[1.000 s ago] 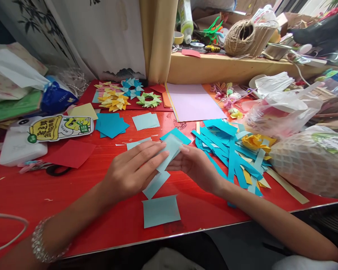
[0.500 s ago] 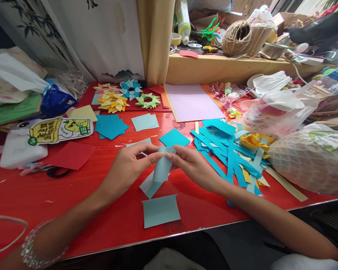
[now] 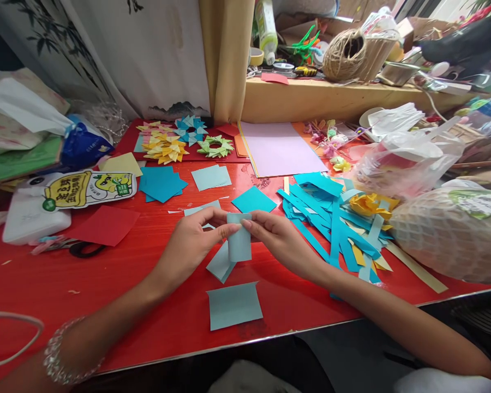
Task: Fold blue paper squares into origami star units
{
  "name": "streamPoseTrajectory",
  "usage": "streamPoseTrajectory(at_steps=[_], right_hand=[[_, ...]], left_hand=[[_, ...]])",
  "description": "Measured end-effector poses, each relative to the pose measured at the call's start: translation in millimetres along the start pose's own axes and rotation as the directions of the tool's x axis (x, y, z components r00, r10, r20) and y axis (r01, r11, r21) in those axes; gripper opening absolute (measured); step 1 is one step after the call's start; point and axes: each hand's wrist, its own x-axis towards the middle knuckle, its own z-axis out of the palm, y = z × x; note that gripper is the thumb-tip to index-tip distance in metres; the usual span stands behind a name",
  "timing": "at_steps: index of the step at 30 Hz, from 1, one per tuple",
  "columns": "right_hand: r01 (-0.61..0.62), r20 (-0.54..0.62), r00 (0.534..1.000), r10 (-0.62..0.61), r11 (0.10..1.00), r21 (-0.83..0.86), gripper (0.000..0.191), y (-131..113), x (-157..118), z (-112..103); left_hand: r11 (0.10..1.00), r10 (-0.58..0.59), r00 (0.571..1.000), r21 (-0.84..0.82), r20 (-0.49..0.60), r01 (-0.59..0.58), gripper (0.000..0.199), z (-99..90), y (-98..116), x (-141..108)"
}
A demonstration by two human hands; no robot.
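Observation:
A small piece of pale blue paper (image 3: 239,243) is pinched between my two hands near the middle of the table. My left hand (image 3: 202,232) grips its upper left edge with thumb and fingers. At the upper right edge, my right hand (image 3: 272,232) pinches it the same way. Beneath it lies a creased pale blue sheet (image 3: 219,265), partly covered. Closer to me rests a flat pale blue sheet (image 3: 235,307). Just beyond my fingers is a bright blue square (image 3: 253,200), and another pale sheet (image 3: 204,207) sits partly behind my left hand.
Blue paper strips (image 3: 323,218) are heaped to the right, beside a netted bag (image 3: 445,234). Folded paper rings (image 3: 190,131) and lilac sheets (image 3: 280,147) lie at the back. Left are blue squares (image 3: 163,183), red paper (image 3: 106,225) and scissors (image 3: 85,250).
The pale blue paper between my hands has turned more upright and flatter toward me, its lower end swinging slightly right. Both hands keep their pinch and have barely moved.

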Motion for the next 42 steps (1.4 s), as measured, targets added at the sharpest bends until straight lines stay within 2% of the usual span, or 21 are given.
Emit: streamPoseTrajectory(at_steps=[8, 13, 17, 22, 25, 32, 34, 37, 40, 41, 42], right_hand=[[0.018, 0.006, 1.000, -0.018, 1.000, -0.011, 0.026, 1, 0, 0], [0.004, 0.001, 1.000, -0.004, 1.000, -0.019, 0.023, 0, 0, -1], [0.008, 0.012, 1.000, -0.007, 0.999, -0.050, 0.022, -3, 0, -1], [0.114, -0.065, 0.990, -0.126, 0.980, -0.161, 0.023, -7, 0, 0], [0.141, -0.126, 0.978, -0.166, 0.972, -0.186, 0.022, -6, -1, -2], [0.291, -0.082, 0.946, -0.314, 0.933, -0.214, 0.009, -6, -4, 1], [0.300, -0.117, 0.938, -0.326, 0.934, -0.194, 0.008, -6, -4, 2], [0.281, -0.229, 0.927, -0.298, 0.954, -0.105, 0.012, -7, 0, -6], [0.306, -0.426, 0.859, -0.285, 0.952, -0.020, 0.015, -9, 8, -23], [0.305, -0.452, 0.848, -0.275, 0.952, -0.008, 0.016, -11, 9, -28], [0.279, -0.431, 0.865, -0.255, 0.960, -0.008, 0.017, -12, 10, -31]], left_hand=[[1.000, -0.001, 0.999, 0.020, -0.043, 0.002, 0.021, 3.0, 1, -1], [0.999, 0.027, 0.999, -0.039, -0.035, -0.028, 0.021, 1.9, -2, 0], [0.996, -0.005, 0.999, -0.085, -0.034, 0.002, 0.021, 1.3, -4, -1], [0.999, 0.000, 0.999, -0.034, -0.032, -0.001, 0.021, 3.4, 1, -3], [1.000, -0.005, 1.000, 0.004, 0.012, 0.005, 0.021, 4.1, 3, -5], [0.995, 0.035, 0.997, 0.089, 0.069, -0.041, 0.021, 4.5, 7, -13], [0.997, 0.015, 0.997, 0.071, 0.080, -0.021, 0.023, 5.4, 9, -14], [0.998, -0.023, 0.993, 0.063, 0.116, 0.015, 0.027, 7.3, 12, -15], [0.995, -0.011, 0.985, 0.104, 0.174, -0.007, 0.029, 8.8, 11, -17], [0.992, 0.002, 0.982, 0.120, 0.189, -0.025, 0.029, 8.8, 11, -17], [0.990, 0.016, 0.981, 0.135, 0.192, -0.043, 0.029, 8.6, 10, -17]])
